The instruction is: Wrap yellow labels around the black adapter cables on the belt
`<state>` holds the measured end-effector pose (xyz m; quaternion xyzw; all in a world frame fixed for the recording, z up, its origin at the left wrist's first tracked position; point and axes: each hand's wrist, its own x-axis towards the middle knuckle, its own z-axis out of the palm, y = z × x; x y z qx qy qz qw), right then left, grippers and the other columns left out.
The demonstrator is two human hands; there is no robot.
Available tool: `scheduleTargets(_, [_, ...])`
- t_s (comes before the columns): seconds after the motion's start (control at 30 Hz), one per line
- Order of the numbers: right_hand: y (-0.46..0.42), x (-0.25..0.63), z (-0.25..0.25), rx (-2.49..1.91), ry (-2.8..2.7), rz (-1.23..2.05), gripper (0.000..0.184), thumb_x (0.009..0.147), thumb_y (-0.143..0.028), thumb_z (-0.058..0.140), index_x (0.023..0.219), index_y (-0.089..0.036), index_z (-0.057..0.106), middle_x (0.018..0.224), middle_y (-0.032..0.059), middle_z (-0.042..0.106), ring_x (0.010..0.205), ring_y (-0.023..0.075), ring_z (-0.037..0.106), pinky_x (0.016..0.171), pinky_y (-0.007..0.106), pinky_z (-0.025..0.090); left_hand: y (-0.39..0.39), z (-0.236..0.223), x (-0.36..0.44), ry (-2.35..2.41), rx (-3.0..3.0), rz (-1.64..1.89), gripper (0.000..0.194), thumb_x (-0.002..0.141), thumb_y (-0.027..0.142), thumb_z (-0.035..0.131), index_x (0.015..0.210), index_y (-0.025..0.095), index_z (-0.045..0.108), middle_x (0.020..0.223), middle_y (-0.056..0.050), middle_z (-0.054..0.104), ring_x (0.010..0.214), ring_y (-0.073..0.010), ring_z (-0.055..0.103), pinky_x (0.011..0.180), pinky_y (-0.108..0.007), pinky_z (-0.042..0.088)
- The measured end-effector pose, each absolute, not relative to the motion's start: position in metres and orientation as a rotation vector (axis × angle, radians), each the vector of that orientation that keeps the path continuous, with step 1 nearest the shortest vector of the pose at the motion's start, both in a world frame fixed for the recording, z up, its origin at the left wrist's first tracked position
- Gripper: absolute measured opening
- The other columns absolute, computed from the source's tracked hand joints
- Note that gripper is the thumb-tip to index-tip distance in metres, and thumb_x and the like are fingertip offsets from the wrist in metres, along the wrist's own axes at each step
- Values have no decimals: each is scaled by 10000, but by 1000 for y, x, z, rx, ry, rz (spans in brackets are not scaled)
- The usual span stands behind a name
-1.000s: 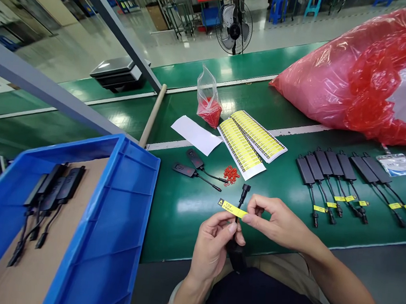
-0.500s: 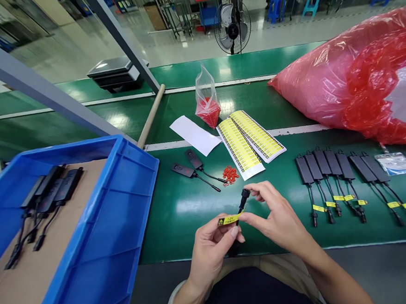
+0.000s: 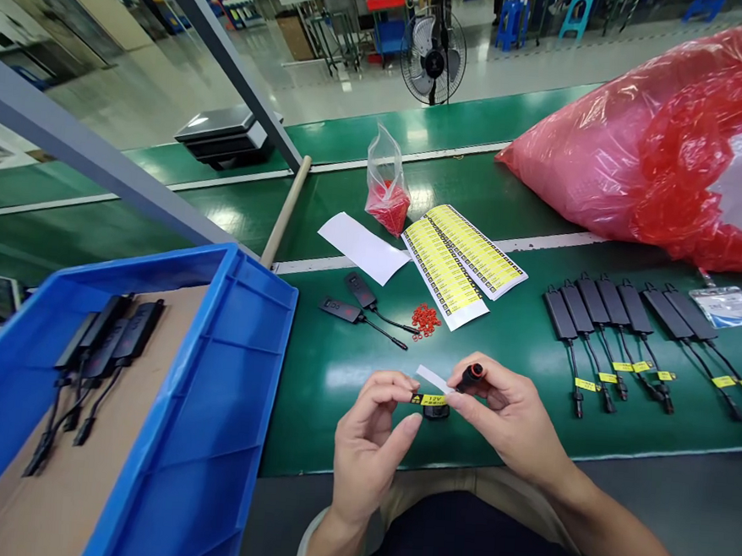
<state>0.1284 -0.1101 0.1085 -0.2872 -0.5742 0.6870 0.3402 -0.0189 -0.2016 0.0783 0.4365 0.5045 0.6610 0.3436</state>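
Note:
My right hand (image 3: 511,411) is closed on a black cable connector (image 3: 469,378) with a red ring at its mouth. A yellow 12V label (image 3: 432,399) stretches sideways between my two hands, its right end at my right thumb. At the label's black left end are the fingertips of my left hand (image 3: 369,439), the thumb held apart below. A white strip (image 3: 433,377) sticks up behind the label. Just under it shows part of a black case (image 3: 436,412), the rest hidden. Small red rings (image 3: 426,319) lie in a pile beyond my hands.
Two black cabled modules (image 3: 342,310) lie left of the rings. Yellow label sheets (image 3: 444,270) and a white sheet (image 3: 364,248) lie behind. Several labelled modules (image 3: 598,302) line the right. A blue bin (image 3: 209,419) holds more modules. A red plastic bag (image 3: 583,157) stands back right.
The connector has tipped from upright to point toward the camera, showing its red ring. My left hand has shifted left to the label's end, its thumb now off the cable.

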Motion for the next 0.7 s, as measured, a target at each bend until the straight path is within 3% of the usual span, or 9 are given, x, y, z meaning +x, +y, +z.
scheduleTargets(0.27, [-113, 128, 112, -793, -1564, 1737, 17, 868, -204, 649, 862, -207, 633, 844, -17, 586, 734, 106, 635, 700, 202, 536, -196, 90, -31, 1353, 1157, 1672, 104, 883, 118, 608, 841, 208, 640, 973, -36, 511, 941, -160, 524, 862, -284, 449])
scheduleTargets(0.7, [-118, 129, 113, -868, -1630, 1621, 49, 871, -237, 657, 839, -210, 630, 827, -17, 635, 711, 105, 639, 676, 187, 551, -192, 102, -40, 1536, 1294, 1522, 73, 867, 141, 633, 828, 201, 647, 1007, -56, 525, 960, -186, 532, 816, -289, 451])
